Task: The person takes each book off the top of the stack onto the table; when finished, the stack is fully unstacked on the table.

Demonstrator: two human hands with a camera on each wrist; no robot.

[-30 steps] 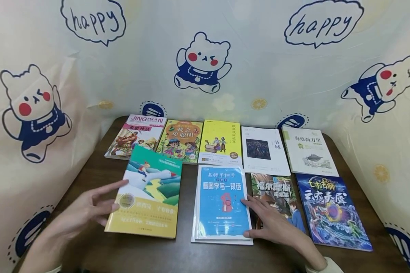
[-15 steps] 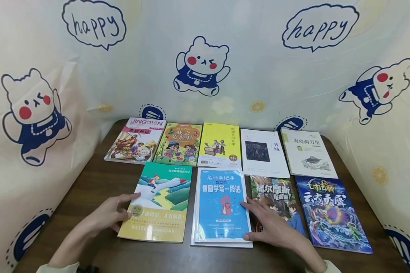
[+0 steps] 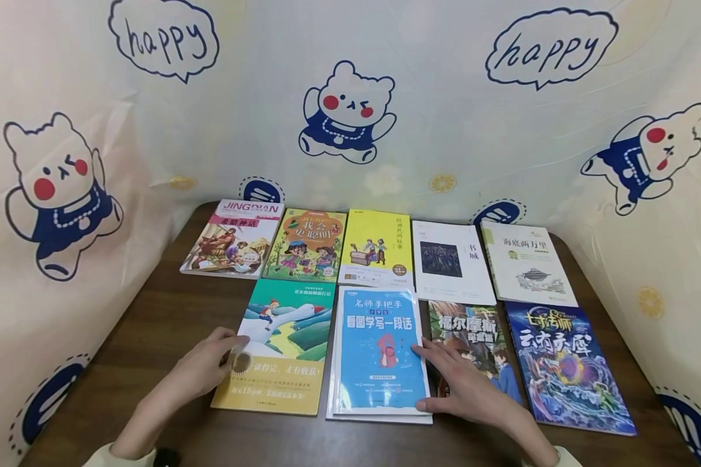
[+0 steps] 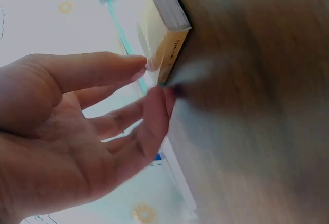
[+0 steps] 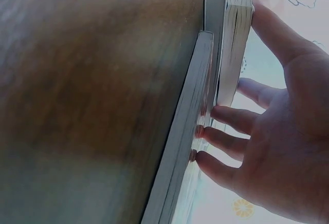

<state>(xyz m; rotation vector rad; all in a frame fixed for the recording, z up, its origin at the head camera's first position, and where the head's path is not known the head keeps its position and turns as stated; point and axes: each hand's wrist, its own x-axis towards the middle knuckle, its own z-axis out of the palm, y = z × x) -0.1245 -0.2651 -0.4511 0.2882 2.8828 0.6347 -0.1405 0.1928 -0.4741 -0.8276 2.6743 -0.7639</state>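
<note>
In the head view a book with a green and yellow cover (image 3: 283, 350) lies at the left of the front row. My left hand (image 3: 207, 363) holds its left edge, fingers bent against the spine; in the left wrist view my left hand (image 4: 87, 116) has its thumb at the cover's edge and fingertips low at the spine. Beside it, a blue book (image 3: 381, 350) lies on a white one that shows only at its edges. Spread fingers of my right hand (image 3: 461, 386) touch the blue book's right edge and the comic-style book (image 3: 473, 331) beneath, partly hiding it.
A back row holds a pink-and-white book (image 3: 233, 240), an orange book (image 3: 306, 243), a yellow book (image 3: 376, 246), a white book (image 3: 452, 259) and a pale green book (image 3: 528, 263). At right front lies a purple-blue book (image 3: 569, 370). A printed curtain (image 3: 350, 32) encloses the brown table (image 3: 146, 324).
The green and yellow book, raised and tilted earlier, has come down onto the table and slid right towards the blue book, my left hand moving with it. My right hand has stayed in place.
</note>
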